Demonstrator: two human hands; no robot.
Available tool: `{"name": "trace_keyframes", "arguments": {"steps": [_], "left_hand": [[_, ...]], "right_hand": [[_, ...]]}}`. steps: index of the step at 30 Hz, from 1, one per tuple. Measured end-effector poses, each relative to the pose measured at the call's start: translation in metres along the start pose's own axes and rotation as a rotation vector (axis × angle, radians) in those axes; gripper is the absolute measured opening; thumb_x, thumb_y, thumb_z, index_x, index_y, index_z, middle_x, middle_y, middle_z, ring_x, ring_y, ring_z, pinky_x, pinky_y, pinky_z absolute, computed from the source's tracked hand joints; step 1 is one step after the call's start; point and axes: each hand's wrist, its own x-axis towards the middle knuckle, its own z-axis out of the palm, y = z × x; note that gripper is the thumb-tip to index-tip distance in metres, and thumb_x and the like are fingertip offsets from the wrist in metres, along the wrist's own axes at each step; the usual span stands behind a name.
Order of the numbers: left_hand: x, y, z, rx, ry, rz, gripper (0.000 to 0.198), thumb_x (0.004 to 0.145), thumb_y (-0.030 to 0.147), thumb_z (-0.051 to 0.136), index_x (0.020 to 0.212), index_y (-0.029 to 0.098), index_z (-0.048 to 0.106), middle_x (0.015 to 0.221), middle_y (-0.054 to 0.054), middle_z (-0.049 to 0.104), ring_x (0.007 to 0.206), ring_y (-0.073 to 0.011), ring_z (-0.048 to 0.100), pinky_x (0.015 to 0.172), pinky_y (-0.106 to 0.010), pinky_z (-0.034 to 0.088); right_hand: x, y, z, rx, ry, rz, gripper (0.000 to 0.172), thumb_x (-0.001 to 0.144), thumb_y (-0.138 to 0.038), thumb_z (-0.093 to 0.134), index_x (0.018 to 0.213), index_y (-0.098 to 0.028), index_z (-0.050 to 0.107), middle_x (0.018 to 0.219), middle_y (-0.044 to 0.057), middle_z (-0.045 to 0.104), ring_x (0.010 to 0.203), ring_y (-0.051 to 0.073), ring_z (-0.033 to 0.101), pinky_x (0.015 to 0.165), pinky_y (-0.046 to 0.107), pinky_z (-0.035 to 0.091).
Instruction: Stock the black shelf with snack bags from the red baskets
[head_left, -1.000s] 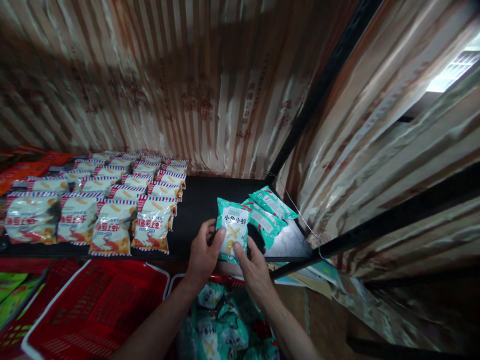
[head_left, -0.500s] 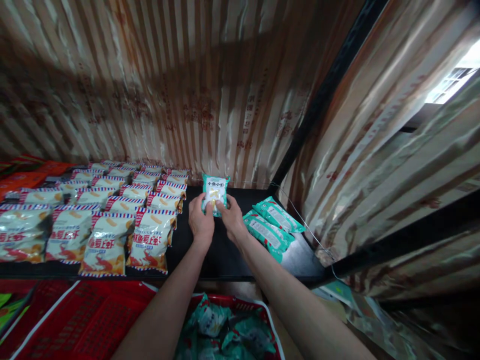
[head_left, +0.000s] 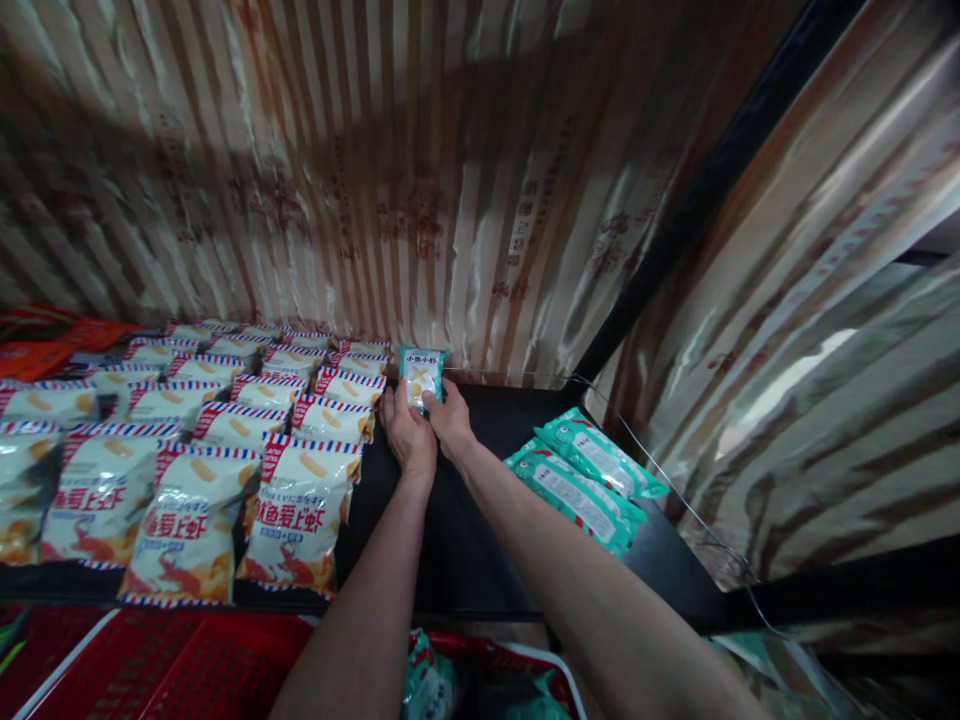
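Teal packet [head_left: 423,373] shifted nearer white bags [head_left: 238,424], both hands [head_left: 411,440] clamped on it, lower corners hidden

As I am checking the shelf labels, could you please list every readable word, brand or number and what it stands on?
"小鱼小虾": green-and-white plastic snack bag held by the left hand and right hand.
"鱿鱼爱上虾": rightmost front white-and-orange plastic bag, first character less clear.
Too small or blurred: smaller print on these bags; labels on the two flat green plastic bags; reddish-brown print on the brown-striped curtain.
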Motion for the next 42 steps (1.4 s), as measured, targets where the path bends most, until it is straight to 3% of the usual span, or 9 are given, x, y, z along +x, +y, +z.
{"name": "trace_keyframes", "arguments": {"steps": [12,29,37,42], "left_hand": [[0.003,-0.005,0.01,0.003,-0.05,-0.017,0.046,0.082,0.008,0.037,0.125,0.019,0.053,0.132,-0.013,0.052,0.13,-0.0245,0.04,0.108,-0.044,0.031],[0.0,-0.001,0.007,0.093,-0.125,0.011,0.043,0.088,0.014,0.034,0.127,0.013,0.051,0.133,-0.02,0.05,0.131,-0.0268,0.037,0.108,-0.046,0.029],[-0.003,0.011,0.0,0.075,-0.045,0.038,0.042,0.085,0.014,0.041,0.126,0.014,0.051,0.135,-0.019,0.048,0.128,-0.0307,0.039,0.105,-0.05,0.031],[-0.019,0.032,-0.017,0.005,-0.02,0.073,0.039,0.081,0.004,0.036,0.113,0.01,0.058,0.131,-0.019,0.052,0.122,-0.0274,0.045,0.103,-0.046,0.036]], "right_hand": [[0.004,-0.009,-0.01,-0.324,-0.023,-0.018,0.039,0.083,-0.03,0.055,0.12,-0.019,0.058,0.108,0.01,0.069,0.1,0.023,0.064,0.088,0.034,0.046],[0.005,-0.016,-0.016,-0.546,-0.036,0.01,0.039,0.084,-0.039,0.049,0.116,-0.02,0.061,0.108,0.014,0.068,0.104,0.031,0.06,0.086,0.042,0.045],[-0.003,-0.016,-0.022,-0.54,0.05,-0.006,0.047,0.08,-0.041,0.053,0.119,-0.014,0.058,0.112,0.019,0.063,0.111,0.036,0.052,0.092,0.048,0.04],[-0.007,-0.03,-0.031,-0.453,0.084,-0.1,0.039,0.085,-0.031,0.047,0.118,-0.014,0.058,0.115,0.016,0.062,0.111,0.03,0.052,0.096,0.044,0.037]]}}
